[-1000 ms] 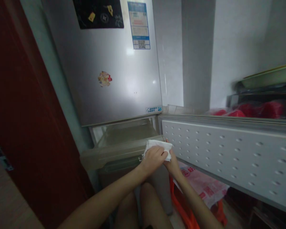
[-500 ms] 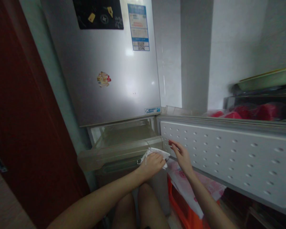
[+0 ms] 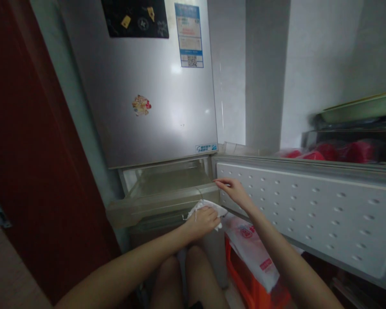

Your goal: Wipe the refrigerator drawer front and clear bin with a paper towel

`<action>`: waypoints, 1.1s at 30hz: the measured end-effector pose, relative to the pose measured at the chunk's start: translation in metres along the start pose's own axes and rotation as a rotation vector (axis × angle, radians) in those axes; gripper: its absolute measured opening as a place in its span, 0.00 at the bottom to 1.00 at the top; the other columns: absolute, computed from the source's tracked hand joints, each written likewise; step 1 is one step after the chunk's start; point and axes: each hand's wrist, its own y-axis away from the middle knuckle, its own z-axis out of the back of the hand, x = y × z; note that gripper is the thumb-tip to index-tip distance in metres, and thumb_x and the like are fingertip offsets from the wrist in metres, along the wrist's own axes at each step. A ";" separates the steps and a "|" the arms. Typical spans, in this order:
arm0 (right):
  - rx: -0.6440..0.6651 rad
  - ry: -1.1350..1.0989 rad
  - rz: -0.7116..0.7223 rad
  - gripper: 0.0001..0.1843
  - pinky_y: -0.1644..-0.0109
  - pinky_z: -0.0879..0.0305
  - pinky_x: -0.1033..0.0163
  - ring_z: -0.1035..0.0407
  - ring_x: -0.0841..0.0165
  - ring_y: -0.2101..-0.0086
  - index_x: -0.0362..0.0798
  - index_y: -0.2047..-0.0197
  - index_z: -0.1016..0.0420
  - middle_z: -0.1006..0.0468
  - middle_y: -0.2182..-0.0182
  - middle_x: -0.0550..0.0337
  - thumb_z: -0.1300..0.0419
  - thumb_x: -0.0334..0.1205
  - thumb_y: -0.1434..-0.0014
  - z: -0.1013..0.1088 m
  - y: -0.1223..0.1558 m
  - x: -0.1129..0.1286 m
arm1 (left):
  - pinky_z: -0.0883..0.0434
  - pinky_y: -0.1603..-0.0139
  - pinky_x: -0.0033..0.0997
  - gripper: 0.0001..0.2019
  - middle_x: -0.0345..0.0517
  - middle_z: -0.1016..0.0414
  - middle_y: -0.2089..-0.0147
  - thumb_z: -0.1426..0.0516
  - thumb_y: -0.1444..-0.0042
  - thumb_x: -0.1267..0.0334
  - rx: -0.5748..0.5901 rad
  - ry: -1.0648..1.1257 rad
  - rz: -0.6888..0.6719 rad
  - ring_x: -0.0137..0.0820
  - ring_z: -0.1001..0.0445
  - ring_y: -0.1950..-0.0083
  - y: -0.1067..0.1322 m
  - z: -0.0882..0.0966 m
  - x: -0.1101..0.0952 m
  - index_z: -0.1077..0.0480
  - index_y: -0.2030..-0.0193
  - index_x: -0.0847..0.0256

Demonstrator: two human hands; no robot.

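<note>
A clear plastic drawer (image 3: 161, 208) sticks out of the lower compartment of a silver fridge (image 3: 161, 81). In my left hand (image 3: 204, 221) is a crumpled white cloth (image 3: 209, 205) with loose threads, held against the right part of the drawer's front. My right hand (image 3: 233, 191) reaches to the drawer's top right corner, thumb and fingertips drawn together there. What lies between those fingertips, if anything, is too small to make out. The inside of the drawer shows through its open top.
The fridge's lower door (image 3: 296, 206) stands wide open on the right. Beneath it, an orange stool (image 3: 244, 279) carries a white plastic bag (image 3: 249, 242). A dark red door (image 3: 45, 150) is close on the left. Red things in clear wrap (image 3: 337, 150) lie beyond the open door.
My right hand has moved left and slightly up to the drawer's corner, its fingers coming together. The left hand with the cloth has shifted slightly left.
</note>
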 end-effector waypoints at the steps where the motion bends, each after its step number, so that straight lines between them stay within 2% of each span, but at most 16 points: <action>1: 0.004 0.003 -0.001 0.19 0.54 0.26 0.54 0.21 0.57 0.60 0.50 0.63 0.16 0.14 0.62 0.53 0.37 0.56 0.47 0.000 0.000 0.000 | 0.28 0.58 0.35 0.04 0.46 0.22 0.66 0.40 0.36 0.68 0.000 -0.002 0.005 0.35 0.22 0.60 0.004 -0.001 -0.001 0.26 0.63 0.64; 4: 0.006 0.012 0.002 0.20 0.52 0.26 0.53 0.21 0.57 0.59 0.50 0.63 0.16 0.14 0.62 0.54 0.38 0.57 0.46 -0.001 0.001 -0.001 | 0.28 0.59 0.36 0.04 0.47 0.22 0.65 0.40 0.36 0.68 0.001 -0.001 0.023 0.36 0.22 0.60 0.001 0.001 -0.002 0.27 0.63 0.64; 9: 0.025 0.038 0.010 0.20 0.52 0.26 0.53 0.21 0.58 0.60 0.51 0.64 0.16 0.14 0.62 0.55 0.37 0.59 0.47 0.002 -0.001 -0.002 | 0.28 0.59 0.36 0.04 0.47 0.22 0.65 0.41 0.35 0.68 -0.060 0.015 0.015 0.37 0.22 0.59 -0.035 0.003 0.001 0.26 0.62 0.64; 12: 0.039 0.055 0.010 0.21 0.54 0.26 0.54 0.21 0.58 0.60 0.50 0.65 0.16 0.14 0.63 0.54 0.37 0.59 0.48 0.005 -0.002 -0.001 | 0.28 0.59 0.35 0.04 0.47 0.22 0.66 0.41 0.35 0.68 -0.085 0.017 0.002 0.37 0.22 0.59 -0.044 0.005 0.004 0.26 0.63 0.64; 15: 0.038 0.061 0.009 0.21 0.56 0.26 0.54 0.21 0.57 0.60 0.51 0.64 0.16 0.14 0.63 0.54 0.37 0.60 0.47 0.005 -0.002 -0.002 | 0.29 0.59 0.35 0.04 0.47 0.22 0.66 0.41 0.36 0.69 -0.076 0.009 -0.011 0.36 0.22 0.60 -0.031 0.007 0.007 0.26 0.63 0.64; 20: 0.032 0.058 0.003 0.22 0.56 0.25 0.54 0.22 0.56 0.59 0.50 0.63 0.16 0.15 0.62 0.54 0.38 0.60 0.46 0.003 0.000 -0.003 | 0.29 0.60 0.34 0.04 0.45 0.23 0.66 0.41 0.36 0.70 -0.061 -0.014 -0.040 0.34 0.23 0.60 0.011 0.011 0.013 0.27 0.63 0.64; 23: 0.034 0.058 -0.002 0.22 0.55 0.26 0.54 0.22 0.57 0.59 0.50 0.63 0.16 0.15 0.62 0.53 0.39 0.60 0.46 0.002 0.001 -0.003 | 0.30 0.61 0.35 0.03 0.45 0.23 0.66 0.40 0.36 0.69 -0.077 -0.027 -0.028 0.35 0.23 0.61 0.018 0.012 0.014 0.27 0.63 0.64; 26: 0.036 0.065 -0.001 0.21 0.56 0.26 0.55 0.22 0.57 0.59 0.49 0.63 0.17 0.15 0.62 0.53 0.39 0.58 0.46 0.003 0.000 -0.002 | 0.30 0.60 0.35 0.03 0.45 0.23 0.67 0.41 0.36 0.69 -0.096 -0.025 -0.013 0.35 0.23 0.61 0.004 0.011 0.012 0.27 0.63 0.63; 31: 0.040 0.083 0.007 0.20 0.56 0.26 0.55 0.22 0.58 0.60 0.49 0.63 0.17 0.15 0.62 0.53 0.39 0.57 0.45 0.004 0.000 -0.001 | 0.30 0.58 0.36 0.05 0.47 0.22 0.65 0.42 0.34 0.69 -0.107 0.001 0.023 0.36 0.23 0.59 -0.037 0.010 0.005 0.27 0.62 0.64; 33: 0.038 0.086 0.010 0.20 0.56 0.26 0.55 0.22 0.58 0.60 0.49 0.63 0.17 0.15 0.62 0.53 0.39 0.57 0.45 0.004 0.001 -0.001 | 0.29 0.58 0.36 0.06 0.47 0.22 0.65 0.43 0.34 0.69 -0.111 0.008 0.026 0.36 0.23 0.59 -0.045 0.010 0.004 0.26 0.63 0.64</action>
